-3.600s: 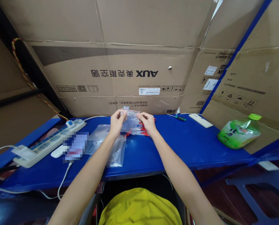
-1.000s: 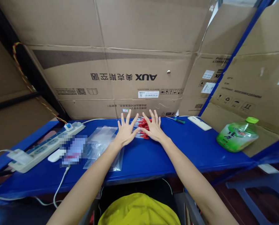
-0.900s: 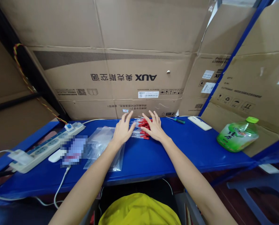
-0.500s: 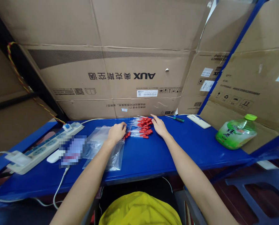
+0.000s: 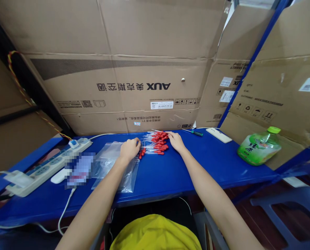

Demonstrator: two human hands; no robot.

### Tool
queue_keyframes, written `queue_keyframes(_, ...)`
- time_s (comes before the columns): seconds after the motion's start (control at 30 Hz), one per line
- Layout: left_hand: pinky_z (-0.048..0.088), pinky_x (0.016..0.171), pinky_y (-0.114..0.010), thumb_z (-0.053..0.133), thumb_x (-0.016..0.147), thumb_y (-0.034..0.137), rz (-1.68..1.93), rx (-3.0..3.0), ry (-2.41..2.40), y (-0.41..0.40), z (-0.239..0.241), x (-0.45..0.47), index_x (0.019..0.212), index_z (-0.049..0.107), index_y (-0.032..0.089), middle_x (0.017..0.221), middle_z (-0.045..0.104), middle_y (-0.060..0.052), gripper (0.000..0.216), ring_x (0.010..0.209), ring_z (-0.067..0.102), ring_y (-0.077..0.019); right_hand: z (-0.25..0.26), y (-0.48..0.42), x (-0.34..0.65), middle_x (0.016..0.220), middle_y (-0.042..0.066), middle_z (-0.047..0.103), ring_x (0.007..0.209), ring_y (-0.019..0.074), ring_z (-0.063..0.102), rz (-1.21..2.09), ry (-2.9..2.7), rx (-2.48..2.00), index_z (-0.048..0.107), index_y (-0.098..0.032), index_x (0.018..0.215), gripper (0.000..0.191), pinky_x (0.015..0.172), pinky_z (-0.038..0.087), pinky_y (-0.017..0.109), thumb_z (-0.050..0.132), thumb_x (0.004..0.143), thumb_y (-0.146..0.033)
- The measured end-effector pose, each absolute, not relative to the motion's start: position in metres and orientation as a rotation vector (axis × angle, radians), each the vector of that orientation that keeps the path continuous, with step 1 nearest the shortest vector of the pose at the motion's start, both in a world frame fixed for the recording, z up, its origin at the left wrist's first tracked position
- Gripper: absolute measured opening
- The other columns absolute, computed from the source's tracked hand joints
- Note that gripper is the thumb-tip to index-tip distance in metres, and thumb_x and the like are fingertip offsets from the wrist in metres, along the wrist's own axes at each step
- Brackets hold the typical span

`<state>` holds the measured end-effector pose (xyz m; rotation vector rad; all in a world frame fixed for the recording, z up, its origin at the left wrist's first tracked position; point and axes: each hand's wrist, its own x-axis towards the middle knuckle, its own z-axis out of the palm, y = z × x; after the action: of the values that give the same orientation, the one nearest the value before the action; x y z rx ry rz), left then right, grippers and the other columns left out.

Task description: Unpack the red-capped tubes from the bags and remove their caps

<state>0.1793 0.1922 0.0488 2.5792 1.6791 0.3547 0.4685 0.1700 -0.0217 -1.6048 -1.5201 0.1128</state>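
A pile of small screwdrivers (image 5: 160, 142) with red handles and thin clear-looking shafts lies near the back of the blue table. The handles point mostly right. At the pile's left side is my left hand (image 5: 129, 148), its fingers curled in; what they hold is hidden. A few separate red handles (image 5: 142, 153) show just beside those fingers. My right hand (image 5: 176, 141) is at the pile's right edge, fingers stretched toward the red handles and their tips touching or very close to them. Clear plastic bags (image 5: 129, 178) lie flat under and beside my left forearm.
A power strip (image 5: 49, 166) with plugs and a blurred-out item (image 5: 80, 170) with a cable are on the left. Behind the pile stands a cardboard wall (image 5: 134, 73). Rightward are a green-handled screwdriver (image 5: 196, 133), a white phone-like slab (image 5: 219, 135) and a green bottle (image 5: 259, 147).
My right hand's fingers have drawn lower and closer to the red handles. Beside my left hand, the few separate red handles show more and point lower. The camera view has shifted slightly.
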Motion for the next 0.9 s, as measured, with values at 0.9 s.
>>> queue_keyframes(0.9, 0.041, 0.118, -0.049, 0.046, 0.109, 0.038, 1.226, 2.86, 0.943, 0.18, 0.052, 0.195, 0.137, 0.063, 0.023, 0.138, 0.064, -0.013, 0.036, 0.131, 0.057, -0.0288, 0.026, 0.134, 0.402, 0.087, 0.004, 0.071, 0.076, 0.0177, 0.065, 0.123, -1.566, -1.188, 0.064, -0.023, 0.097, 0.024, 0.072, 0.052, 0.03, 0.054, 0.1, -0.044)
